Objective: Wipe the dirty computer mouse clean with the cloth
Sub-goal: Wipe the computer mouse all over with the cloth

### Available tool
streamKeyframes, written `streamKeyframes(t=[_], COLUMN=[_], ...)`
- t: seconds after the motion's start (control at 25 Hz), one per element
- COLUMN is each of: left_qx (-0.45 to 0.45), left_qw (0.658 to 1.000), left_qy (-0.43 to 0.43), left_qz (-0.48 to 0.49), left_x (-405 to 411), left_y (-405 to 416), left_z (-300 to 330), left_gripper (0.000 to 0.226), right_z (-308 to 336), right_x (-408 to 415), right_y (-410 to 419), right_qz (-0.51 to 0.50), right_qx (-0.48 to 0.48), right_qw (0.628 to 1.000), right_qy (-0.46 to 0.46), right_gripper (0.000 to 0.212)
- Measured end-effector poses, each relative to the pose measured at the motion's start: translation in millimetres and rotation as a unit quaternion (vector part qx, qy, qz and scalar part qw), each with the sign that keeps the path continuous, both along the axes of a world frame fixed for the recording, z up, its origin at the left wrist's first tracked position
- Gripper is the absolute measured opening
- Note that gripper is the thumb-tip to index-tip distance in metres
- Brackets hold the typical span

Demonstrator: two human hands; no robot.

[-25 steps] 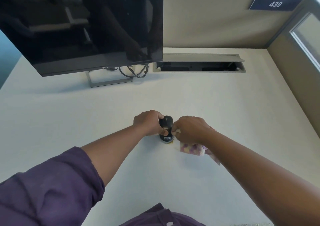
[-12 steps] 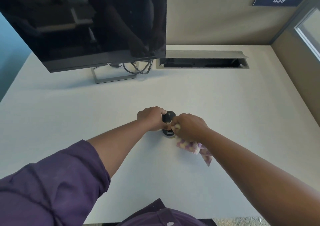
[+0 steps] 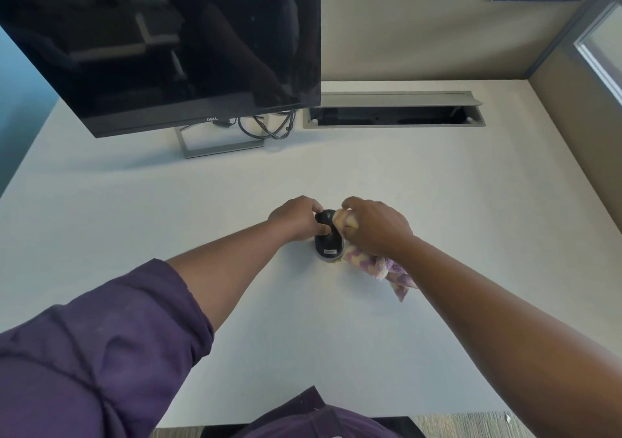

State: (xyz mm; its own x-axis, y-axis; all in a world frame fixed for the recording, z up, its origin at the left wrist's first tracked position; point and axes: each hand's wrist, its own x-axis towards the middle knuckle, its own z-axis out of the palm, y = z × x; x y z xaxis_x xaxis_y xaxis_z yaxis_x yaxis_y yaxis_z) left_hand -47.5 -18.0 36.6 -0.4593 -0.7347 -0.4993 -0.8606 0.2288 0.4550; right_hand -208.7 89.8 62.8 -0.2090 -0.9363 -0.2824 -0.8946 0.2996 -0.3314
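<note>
Right hand (image 3: 373, 227), clamped on the cloth (image 3: 377, 262), has climbed from the mouse (image 3: 328, 235) base to its top; left hand (image 3: 298, 217) grips it, so wiping is advancing.

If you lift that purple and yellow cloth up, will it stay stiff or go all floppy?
Probably floppy: the cloth bunches in the right hand and its loose end lies limp on the desk. It looks fluffy, so likely light. It folds over the mouse, so it should bend easily.
</note>
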Motion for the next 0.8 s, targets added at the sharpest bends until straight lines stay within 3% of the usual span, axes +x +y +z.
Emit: streamKeyframes(t=[0.32, 0.48, 0.64, 0.8], left_qx=[0.057, 0.076, 0.058, 0.023], left_qw=[0.99, 0.985, 0.989, 0.993], left_qy=[-0.043, -0.018, -0.031, -0.07], left_qz=[0.122, 0.156, 0.135, 0.09], left_x=[-5, -4, -4, -6], left_y=[-4, -7, -8, -9], left_z=[-1, -7, -2, 5], left_gripper=[0.075, 0.067, 0.068, 0.082], right_z=[8, 12, -2, 1], right_x=[18, 38, 52, 37], right_y=[6, 4, 4, 7], right_qz=[0.043, 0.113, 0.168, 0.149], right_qx=[0.048, 0.049, 0.043, 0.067], right_qw=[0.998, 0.992, 0.984, 0.986], right_qy=[0.012, 0.012, 0.05, 0.011], right_gripper=[0.018, 0.025, 0.024, 0.03])
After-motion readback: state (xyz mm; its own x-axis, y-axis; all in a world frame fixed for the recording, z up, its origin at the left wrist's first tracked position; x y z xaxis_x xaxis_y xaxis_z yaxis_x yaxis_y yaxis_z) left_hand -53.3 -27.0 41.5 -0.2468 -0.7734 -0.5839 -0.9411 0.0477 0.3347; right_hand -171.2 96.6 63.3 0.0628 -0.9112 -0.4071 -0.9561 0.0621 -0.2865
